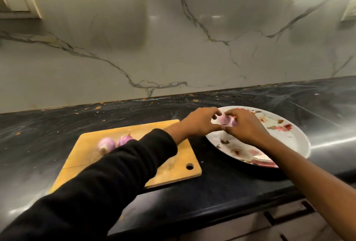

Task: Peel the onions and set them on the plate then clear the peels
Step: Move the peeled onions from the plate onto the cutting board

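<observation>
Both hands work one small pale-purple onion [224, 119] over the white round plate [300, 138]: left hand [200, 123] pinches it from the left with curled fingers, right hand [244, 125] pinches the right side, probably stripping skin, though blur hides the exact fingertip contact. Best to hold the bulb steady with the left, pull the loose skin off with the right, and keep it low over the plate so scraps join the reddish-brown peel bits [285, 127] already there. Two more purple onions [115, 142] wait on the wooden cutting board [169, 171] on the black stone counter [221, 186].
</observation>
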Tool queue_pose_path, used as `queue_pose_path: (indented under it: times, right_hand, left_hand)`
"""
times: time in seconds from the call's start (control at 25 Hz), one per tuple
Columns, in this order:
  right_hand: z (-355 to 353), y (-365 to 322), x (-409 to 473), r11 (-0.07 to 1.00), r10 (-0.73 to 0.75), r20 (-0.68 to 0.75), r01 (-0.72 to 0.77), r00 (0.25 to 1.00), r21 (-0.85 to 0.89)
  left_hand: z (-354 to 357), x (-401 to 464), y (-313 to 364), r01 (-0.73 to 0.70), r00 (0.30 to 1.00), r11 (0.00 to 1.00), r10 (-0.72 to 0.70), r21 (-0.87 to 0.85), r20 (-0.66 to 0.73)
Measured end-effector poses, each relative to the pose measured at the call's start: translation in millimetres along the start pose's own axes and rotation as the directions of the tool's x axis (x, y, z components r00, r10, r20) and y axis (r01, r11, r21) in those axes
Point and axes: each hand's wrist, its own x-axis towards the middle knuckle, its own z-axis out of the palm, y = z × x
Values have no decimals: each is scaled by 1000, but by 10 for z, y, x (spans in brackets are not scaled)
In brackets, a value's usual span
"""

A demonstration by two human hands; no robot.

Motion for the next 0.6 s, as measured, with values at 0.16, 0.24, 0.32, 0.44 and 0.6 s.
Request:
queue_pose_path:
  times: [0.16, 0.24, 0.32, 0.44, 0.6]
  right_hand:
    - [-85, 364, 16, 995, 95, -153, -97, 984, -5]
    - [-94, 550, 30, 981, 160, -113, -171, 981, -96]
    - [-85, 753, 57, 976, 191, -60, -196, 980, -98]
    - [-89, 894, 97, 983, 183, -106, -179, 977, 48]
    - [-44, 780, 96, 980, 146, -167, -119, 975, 161]
  left_hand:
    - [278, 326, 176, -9, 1000, 1000, 9, 25, -7]
    - [397, 403, 227, -12, 1000, 999, 12, 34, -9]
    - [484, 444, 240, -14, 1000, 999, 15, 32, -11]
    - [537, 452, 213, -21, 1000, 999, 22, 39, -12]
    - [530, 428, 205, 5, 1000, 1000, -6, -28, -10]
